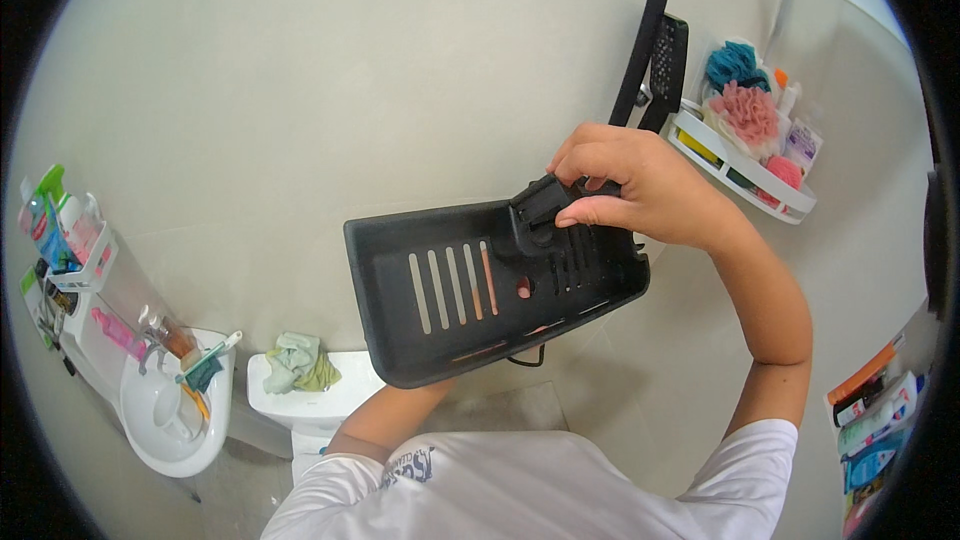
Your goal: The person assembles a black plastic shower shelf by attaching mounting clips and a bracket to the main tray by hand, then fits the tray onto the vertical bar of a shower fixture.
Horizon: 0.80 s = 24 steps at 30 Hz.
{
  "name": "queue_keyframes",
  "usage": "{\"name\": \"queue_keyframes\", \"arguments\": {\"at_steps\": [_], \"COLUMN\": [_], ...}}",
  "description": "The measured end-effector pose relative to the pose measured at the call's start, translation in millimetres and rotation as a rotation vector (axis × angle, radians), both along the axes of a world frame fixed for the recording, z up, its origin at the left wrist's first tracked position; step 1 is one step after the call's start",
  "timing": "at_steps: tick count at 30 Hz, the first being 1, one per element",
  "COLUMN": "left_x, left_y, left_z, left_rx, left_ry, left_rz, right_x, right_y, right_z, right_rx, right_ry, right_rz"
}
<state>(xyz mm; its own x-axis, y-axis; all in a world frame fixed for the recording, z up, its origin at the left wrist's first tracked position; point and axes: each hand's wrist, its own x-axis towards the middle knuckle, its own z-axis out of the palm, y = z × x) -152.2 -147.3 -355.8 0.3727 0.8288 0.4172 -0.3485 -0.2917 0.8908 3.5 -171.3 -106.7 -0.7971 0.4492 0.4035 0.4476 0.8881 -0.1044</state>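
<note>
A black plastic shower shelf (450, 290) with slots in its base is held up in front of me, tilted so its inside faces me. At its back edge sits a black clamp-like bracket (541, 215). My right hand (625, 185) is closed on this bracket, thumb on the near side and fingers over the top. Beneath the shelf, my left hand (524, 287) bears it from below. Skin shows through a slot and the round hole, but most of the left fingers are hidden.
Behind the shelf rises a black shower bar (648, 35) with a black shower head (668, 60). A white corner shelf (745, 165) holds bath puffs and bottles. At left are a white washbasin (170, 420) and a toilet tank (350, 390) with cloths. Cleaning bottles (880, 420) stand at right.
</note>
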Motion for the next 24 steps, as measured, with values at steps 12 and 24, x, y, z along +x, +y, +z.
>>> {"name": "queue_keyframes", "arguments": {"at_steps": [12,24], "left_x": [-7.6,-7.1], "left_y": [-4.3,-3.0], "left_z": [-6.1,-8.2], "left_rx": [-0.015,-0.021], "left_ry": [-0.001,-0.007], "left_rz": [0.011,0.019], "right_x": [-9.0,0.7], "right_y": [-2.7,16.4], "right_z": [3.3,-5.8], "right_rx": [0.087,-0.229], "right_ry": [0.04,0.037], "right_rz": [0.057,0.096]}}
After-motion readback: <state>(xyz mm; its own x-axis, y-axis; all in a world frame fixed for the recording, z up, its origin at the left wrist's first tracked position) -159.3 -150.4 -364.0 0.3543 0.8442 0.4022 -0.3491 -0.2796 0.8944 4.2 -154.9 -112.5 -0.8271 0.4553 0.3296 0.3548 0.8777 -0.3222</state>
